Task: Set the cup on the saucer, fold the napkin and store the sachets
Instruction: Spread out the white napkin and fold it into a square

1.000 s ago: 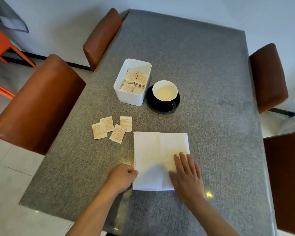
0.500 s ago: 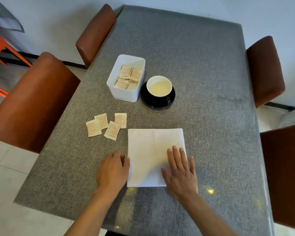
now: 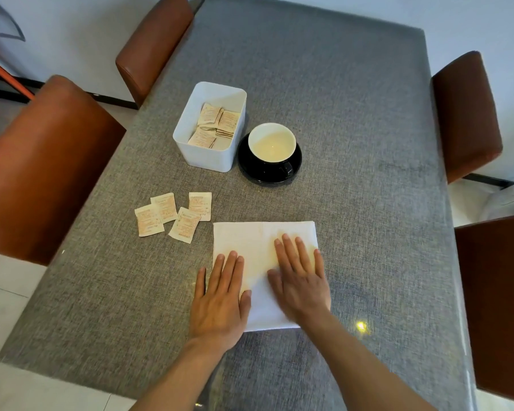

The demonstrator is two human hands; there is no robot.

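Both your hands lie flat on the white square cloth napkin (image 3: 264,247), which sits on the grey woven-textured table (image 3: 353,114) near its front edge. Your left hand (image 3: 220,298) covers the napkin's left border, its fingers (image 3: 230,268) straight and spread, gripping nothing. Your right hand (image 3: 301,280) presses the napkin's right half, fingers likewise straight and together, holding nothing.

Beyond the napkin, the white-lined black cup (image 3: 272,145) stands on the glossy black round saucer (image 3: 250,170). Just left of it, touching or nearly so, is the white rectangular plastic box (image 3: 211,157) with several beige paper sachets (image 3: 217,126) inside. Four more loose beige sachets (image 3: 174,215) lie on the table left of the napkin's far corner.
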